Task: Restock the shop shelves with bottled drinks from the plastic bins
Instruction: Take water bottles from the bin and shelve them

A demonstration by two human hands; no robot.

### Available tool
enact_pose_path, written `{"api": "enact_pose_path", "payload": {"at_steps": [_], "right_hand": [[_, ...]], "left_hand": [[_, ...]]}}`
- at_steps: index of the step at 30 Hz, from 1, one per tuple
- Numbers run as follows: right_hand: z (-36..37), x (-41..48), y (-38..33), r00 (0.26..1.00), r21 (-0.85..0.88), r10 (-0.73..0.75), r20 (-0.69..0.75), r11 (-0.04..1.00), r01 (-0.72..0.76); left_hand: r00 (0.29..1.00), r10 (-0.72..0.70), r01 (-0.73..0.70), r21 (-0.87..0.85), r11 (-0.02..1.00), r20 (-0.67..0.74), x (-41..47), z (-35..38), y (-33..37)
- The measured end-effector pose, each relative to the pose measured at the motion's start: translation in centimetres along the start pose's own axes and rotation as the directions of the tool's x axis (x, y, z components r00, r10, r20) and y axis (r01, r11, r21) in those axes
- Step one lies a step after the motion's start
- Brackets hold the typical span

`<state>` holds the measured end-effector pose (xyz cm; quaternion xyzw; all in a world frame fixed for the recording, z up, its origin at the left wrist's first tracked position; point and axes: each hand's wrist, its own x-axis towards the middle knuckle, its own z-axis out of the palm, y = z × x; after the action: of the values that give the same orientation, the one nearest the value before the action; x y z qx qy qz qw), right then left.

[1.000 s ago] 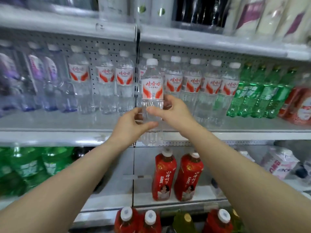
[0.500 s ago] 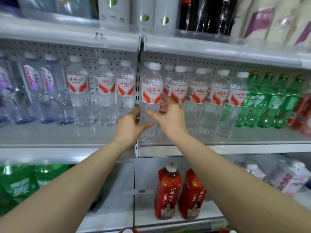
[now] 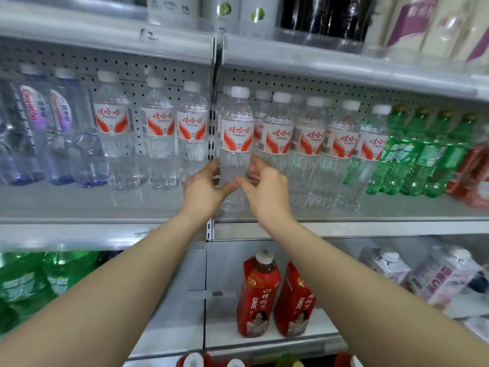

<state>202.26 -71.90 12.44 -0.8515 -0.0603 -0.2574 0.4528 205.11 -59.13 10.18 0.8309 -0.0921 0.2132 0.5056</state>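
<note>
Both hands are on one clear water bottle [image 3: 236,139]. The left hand [image 3: 203,189] and right hand [image 3: 267,192] are curled round its lower half from either side. Its red-and-white label reads 娃哈哈. It stands at the front of the middle shelf [image 3: 344,229]. A second ago its base hung below the shelf lip. To its right is a row of matching bottles [image 3: 309,139], then green bottles [image 3: 412,154]. Below it, red cartons [image 3: 258,295] read JUICE.

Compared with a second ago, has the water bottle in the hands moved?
Yes. The water bottle has gone up and back: its base hung below the shelf lip, and now shows above it, beside the row.
</note>
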Motion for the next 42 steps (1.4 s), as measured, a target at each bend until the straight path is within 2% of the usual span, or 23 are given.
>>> {"api": "enact_pose_path", "payload": {"at_steps": [7, 12, 14, 20, 26, 38, 42], "right_hand": [[-1.3, 0.1, -0.2, 0.995, -0.043, 0.019, 0.102, 0.999, -0.014], [-2.5, -0.4, 0.2, 0.993, -0.057, -0.001, 0.120, 0.998, 0.008], [-3.2, -0.9, 0.7, 0.994, -0.038, -0.009, 0.107, 0.999, 0.013], [-6.2, -3.1, 3.3, 0.998, -0.002, -0.002, 0.070, 1.000, 0.002], [-11.1, -6.9, 8.1, 1.000, -0.082, 0.018, -0.017, 0.996, -0.019], [-24.0, -17.9, 19.9, 0.965, -0.153, 0.224, -0.139, 0.958, -0.244], [-28.0, -22.1, 23.2, 0.935, -0.174, 0.298, -0.191, 0.928, -0.331]], "left_hand": [[1.000, -0.029, 0.029, -0.044, 0.999, 0.003, -0.4, 0.4, 0.4], [0.985, -0.002, -0.003, -0.028, 1.000, -0.173, -2.2, 0.9, 0.9], [0.982, 0.034, -0.039, -0.025, 0.999, -0.188, -3.1, 1.0, 1.3], [0.992, 0.120, -0.120, -0.002, 0.993, -0.049, -6.0, 2.8, 2.2], [0.978, 0.162, -0.157, -0.047, 0.986, 0.131, -9.5, 8.1, 4.1], [0.872, 0.185, -0.162, -0.089, 0.983, 0.454, -18.4, 22.2, 8.6], [0.827, 0.164, -0.115, -0.125, 0.986, 0.538, -21.9, 27.0, 10.2]]}}
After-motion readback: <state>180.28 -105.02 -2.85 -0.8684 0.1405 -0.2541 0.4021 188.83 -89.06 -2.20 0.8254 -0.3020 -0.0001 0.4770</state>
